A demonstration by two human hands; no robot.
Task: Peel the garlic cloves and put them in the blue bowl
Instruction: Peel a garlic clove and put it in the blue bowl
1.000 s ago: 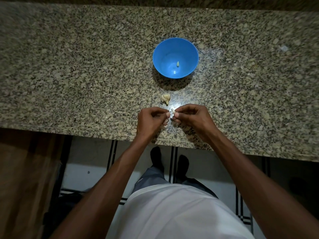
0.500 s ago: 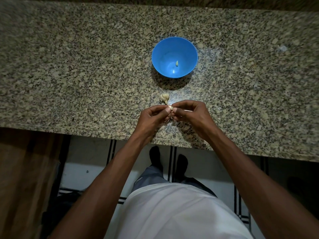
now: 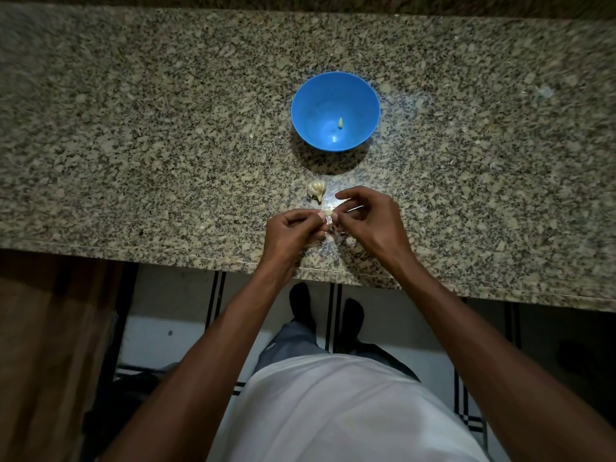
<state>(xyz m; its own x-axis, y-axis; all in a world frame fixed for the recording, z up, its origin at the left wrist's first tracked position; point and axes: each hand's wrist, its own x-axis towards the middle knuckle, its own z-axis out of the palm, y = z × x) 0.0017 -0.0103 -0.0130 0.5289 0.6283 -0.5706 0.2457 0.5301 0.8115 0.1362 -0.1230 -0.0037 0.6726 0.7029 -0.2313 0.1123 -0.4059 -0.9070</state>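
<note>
Speckled stone tabletop [image 3: 133,128] holds a blue bowl [image 3: 308,108] at 12 o'clock with one peeled clove [image 3: 340,122] inside. Left hand [image 3: 291,228] and right hand [image 3: 373,218] both pinch a garlic clove [image 3: 328,213]. Garlic bulb [image 3: 316,190] sits just beyond them.

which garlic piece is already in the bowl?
The single peeled clove lying inside the blue bowl. The garlic bulb sits on the counter; another clove is pinched between both hands.
</note>
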